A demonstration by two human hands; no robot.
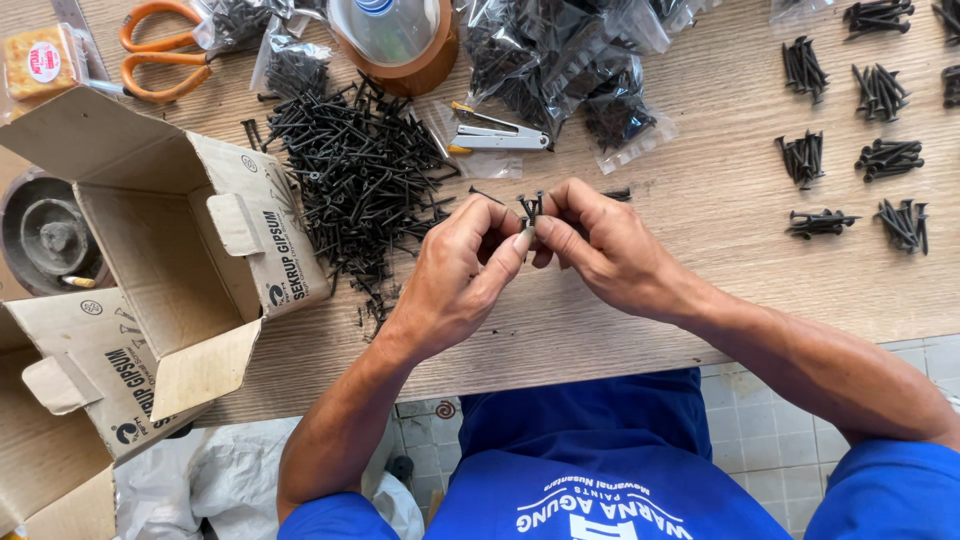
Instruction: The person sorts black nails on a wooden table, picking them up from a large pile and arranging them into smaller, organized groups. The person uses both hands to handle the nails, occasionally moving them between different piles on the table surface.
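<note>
I am holding a small bunch of black screws (530,207) between both hands, just above the wooden worktop (640,290). My left hand (455,275) is pinching narrowly around the lower ends with thumb and forefinger, and my right hand (600,245) is closing on the same bunch from the other side, fingers curled tight. To do this well, I judge I should be keeping the heads level and pointing the same way, gripping lightly so none slips out, and evening the bunch before letting go with either hand.

Just to the left of my hands, a big loose heap of black screws (360,175) is lying on the worktop. Far to my right, small separate bunches of screws (845,150) are sitting in rows, well apart from each other.

An open brown cardboard box (170,260) with dark printing on its flaps is standing at the left edge, with a second similar box (70,400) below it. Clear plastic bags of screws (560,70) are piled at the top, with a small stapler (495,135) beside them. Orange-handled scissors (160,50) are lying top left, near a yellow packet with a red round label (40,62).
</note>
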